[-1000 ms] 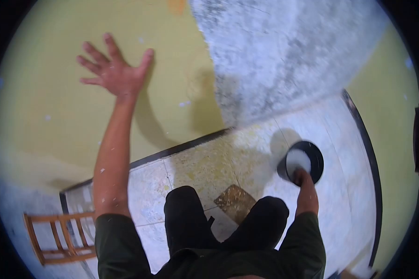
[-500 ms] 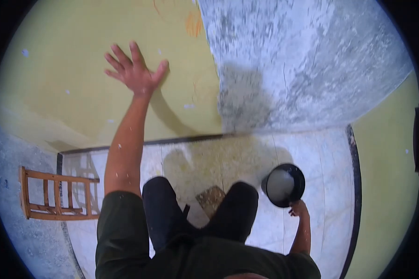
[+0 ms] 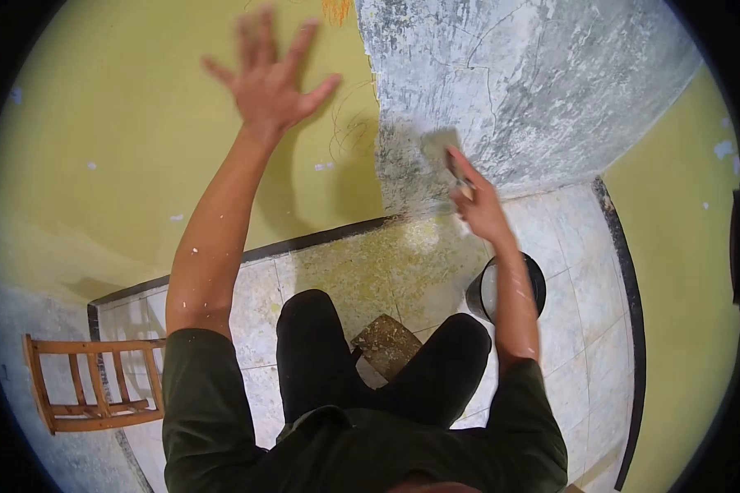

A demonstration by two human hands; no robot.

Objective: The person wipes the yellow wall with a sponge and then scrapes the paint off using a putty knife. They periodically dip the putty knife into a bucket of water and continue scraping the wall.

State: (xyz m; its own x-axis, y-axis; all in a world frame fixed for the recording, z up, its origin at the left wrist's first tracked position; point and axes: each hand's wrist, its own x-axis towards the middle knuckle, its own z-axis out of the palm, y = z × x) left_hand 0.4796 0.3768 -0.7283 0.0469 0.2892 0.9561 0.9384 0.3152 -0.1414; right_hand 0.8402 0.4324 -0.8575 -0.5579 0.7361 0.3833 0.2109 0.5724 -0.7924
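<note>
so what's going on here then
Someone's right hand holds a small blurred object in front of the bare grey wall patch. Their left hand is spread before the yellow-green wall; contact is hard to tell. A black bucket stands on the floor, partly hidden by the right forearm.

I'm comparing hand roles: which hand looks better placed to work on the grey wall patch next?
Probably the right hand: it holds a blurred tool close to the grey patch. The left hand is spread open over the yellow wall, holding nothing.
</note>
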